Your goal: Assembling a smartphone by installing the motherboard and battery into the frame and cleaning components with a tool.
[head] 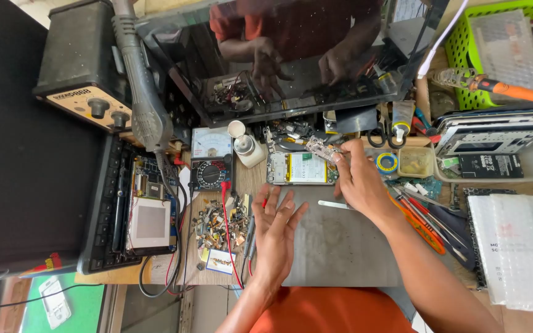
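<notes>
Now, right hand point(359, 182): pinching a small circuit board point(319, 148), lifted just above the opened phone point(301, 168).
Left hand point(277, 229): released, fingers spread, holding nothing, over the grey mat point(340, 246).
Phone: far edge of mat, mid-bench.
Multimeter point(211, 173): left of phone.

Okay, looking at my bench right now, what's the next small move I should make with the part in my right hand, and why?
Probably lower the small pale circuit part, pinched in your right hand, onto the opened phone with the white battery directly beneath it. Your left hand is open and empty over the grey work mat, so it could steady the phone's edge first.
</notes>
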